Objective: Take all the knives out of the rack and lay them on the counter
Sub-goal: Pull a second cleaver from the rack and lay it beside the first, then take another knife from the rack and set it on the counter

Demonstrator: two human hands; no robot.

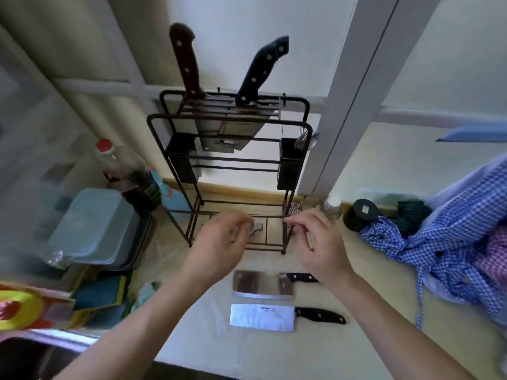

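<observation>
A dark wire knife rack (pixel 297 149) stands on the pale counter (pixel 315 346) against the wall. Two knives stay in its top slots: one with a brown handle (pixel 186 60) on the left, one with a black handle (pixel 260 69) to its right, both blades down. Two cleavers with black handles lie flat on the counter in front of the rack, the farther cleaver (pixel 260 283) partly under my right wrist, the nearer cleaver (pixel 263 316) below it. My left hand (pixel 219 242) and my right hand (pixel 315 239) hover at the rack's base, fingers loosely curled, holding nothing.
A red-capped bottle (pixel 115 165) and a blue-lidded box (pixel 93 226) sit left of the rack. Sponges (pixel 101 294) lie near the sink edge (pixel 55 338). A small jar (pixel 332 207), a black lid (pixel 359 215) and checked cloth (pixel 452 237) crowd the right side.
</observation>
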